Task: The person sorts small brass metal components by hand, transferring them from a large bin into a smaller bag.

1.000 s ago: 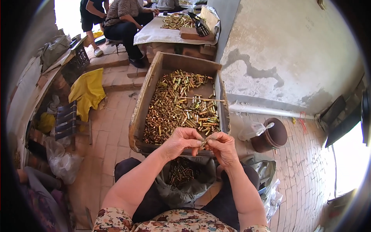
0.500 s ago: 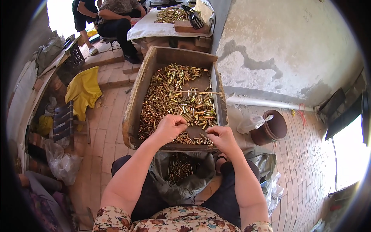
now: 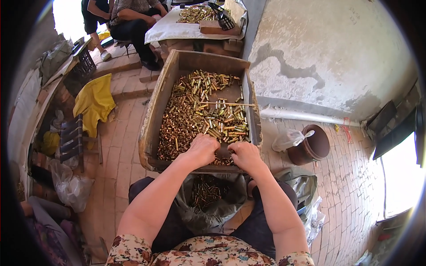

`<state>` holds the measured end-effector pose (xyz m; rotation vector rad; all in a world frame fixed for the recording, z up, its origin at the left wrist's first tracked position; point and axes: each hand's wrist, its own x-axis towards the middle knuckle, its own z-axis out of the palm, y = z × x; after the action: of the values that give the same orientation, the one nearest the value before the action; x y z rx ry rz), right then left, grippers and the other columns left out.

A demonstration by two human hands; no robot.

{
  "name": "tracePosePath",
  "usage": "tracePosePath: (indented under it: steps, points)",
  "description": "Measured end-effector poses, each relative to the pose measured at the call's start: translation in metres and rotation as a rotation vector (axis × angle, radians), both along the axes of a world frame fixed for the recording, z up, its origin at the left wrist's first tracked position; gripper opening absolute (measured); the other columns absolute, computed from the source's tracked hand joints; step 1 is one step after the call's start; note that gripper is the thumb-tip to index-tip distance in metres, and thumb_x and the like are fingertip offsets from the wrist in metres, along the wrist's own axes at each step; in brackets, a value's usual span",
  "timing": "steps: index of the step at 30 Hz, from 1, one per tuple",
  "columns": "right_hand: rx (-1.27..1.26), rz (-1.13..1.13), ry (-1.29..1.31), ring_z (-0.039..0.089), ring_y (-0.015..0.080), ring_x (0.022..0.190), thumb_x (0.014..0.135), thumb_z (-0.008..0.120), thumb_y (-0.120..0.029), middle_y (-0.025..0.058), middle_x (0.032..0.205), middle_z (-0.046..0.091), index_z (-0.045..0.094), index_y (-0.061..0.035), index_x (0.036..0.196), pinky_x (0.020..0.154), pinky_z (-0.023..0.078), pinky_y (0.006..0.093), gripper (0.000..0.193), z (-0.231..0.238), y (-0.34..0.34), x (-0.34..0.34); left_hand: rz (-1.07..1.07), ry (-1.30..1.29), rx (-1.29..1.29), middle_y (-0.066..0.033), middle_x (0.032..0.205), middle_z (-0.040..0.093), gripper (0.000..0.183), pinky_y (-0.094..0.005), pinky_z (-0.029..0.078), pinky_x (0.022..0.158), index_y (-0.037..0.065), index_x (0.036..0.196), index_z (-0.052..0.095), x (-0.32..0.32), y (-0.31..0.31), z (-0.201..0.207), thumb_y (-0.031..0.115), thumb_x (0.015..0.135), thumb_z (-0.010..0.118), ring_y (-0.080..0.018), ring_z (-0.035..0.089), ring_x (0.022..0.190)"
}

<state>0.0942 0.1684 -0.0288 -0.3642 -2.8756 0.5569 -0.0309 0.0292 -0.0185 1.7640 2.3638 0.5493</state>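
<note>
A deep wooden tray (image 3: pixel 150 106) with worn edges stands in front of my knees. Short copper-coloured metal sleeves (image 3: pixel 173 126) are heaped along its left side, and longer brass-coloured metal pieces (image 3: pixel 228 124) lie to the right and at the back. Over the near part of the tray, my left hand (image 3: pixel 204 149) is closed, fingertips down by the longer pieces. Close beside it, my right hand (image 3: pixel 245 155) is closed in a pinch. What either hand holds is too small or hidden. A thin stick (image 3: pixel 226 104) lies across the tray's right half.
Between my legs, a grey-green sack (image 3: pixel 222 215) holds more brass-coloured pieces. A brown bucket (image 3: pixel 306 155) with a plastic bag stands right. A yellow cloth (image 3: pixel 94 104) hangs over a stool at left. Two people (image 3: pixel 128 20) are near a cloth-covered table (image 3: pixel 173 31) at the back.
My hands have come closer together. The right hand moved left and slightly up toward the left hand; the left moved slightly right and down.
</note>
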Motion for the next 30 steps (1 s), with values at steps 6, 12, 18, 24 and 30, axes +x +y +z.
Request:
tracePosePath:
  steps: [6,12,18,24,30]
  points:
    - [-0.061,-0.007,0.126,0.059,0.0332,0.077,0.068,0.054,-0.005,0.0163,0.080,0.061,0.066,-0.0074,0.086,0.069,0.047,0.0419,0.022,-0.001,-0.003,0.000,-0.066,0.021,-0.198,-0.0130,0.078,0.062,0.016,-0.0382,0.041,0.078,0.006,0.074,0.065,-0.006,0.009,0.004,0.001,0.062,0.058,-0.0295,0.057,0.085]
    - [-0.446,-0.059,0.258,0.061,0.0172,0.069,0.071,0.060,-0.001,0.0096,0.078,0.062,0.064,-0.0024,0.093,0.062,0.048,0.0269,0.022,-0.004,0.003,0.003,-0.081,0.074,-0.147,-0.0143,0.075,0.061,0.012,-0.0401,0.042,0.076,0.006,0.072,0.064,-0.002,0.010,0.006,0.003,0.062,0.059,-0.0312,0.058,0.082]
    - [-1.141,-0.128,0.192,0.056,0.0076,0.065,0.073,0.065,-0.001,0.0032,0.077,0.063,0.064,0.0015,0.092,0.059,0.046,0.0210,0.020,0.018,-0.008,0.016,0.024,-0.072,0.101,-0.0141,0.074,0.060,0.013,-0.0388,0.047,0.065,0.000,0.078,0.061,0.007,0.006,0.006,0.002,0.065,0.060,-0.0291,0.060,0.076]
    - [-1.229,-0.146,0.215,0.054,0.0061,0.063,0.072,0.068,-0.002,0.0016,0.077,0.063,0.065,0.0005,0.094,0.057,0.045,0.0196,0.021,0.024,-0.011,0.028,0.198,-1.095,0.321,-0.0068,0.073,0.062,0.007,-0.0250,0.049,0.061,-0.003,0.083,0.060,0.005,-0.004,0.018,0.000,0.076,0.059,-0.0132,0.060,0.066]
    - [-1.274,-0.190,0.260,0.055,0.0065,0.061,0.073,0.069,-0.003,0.0029,0.072,0.063,0.065,0.0012,0.090,0.056,0.043,0.0184,0.017,0.036,-0.022,0.030,0.233,-1.348,0.435,-0.0080,0.074,0.062,0.007,-0.0242,0.051,0.062,-0.004,0.085,0.060,0.014,-0.014,0.026,-0.001,0.080,0.056,-0.0137,0.062,0.065]
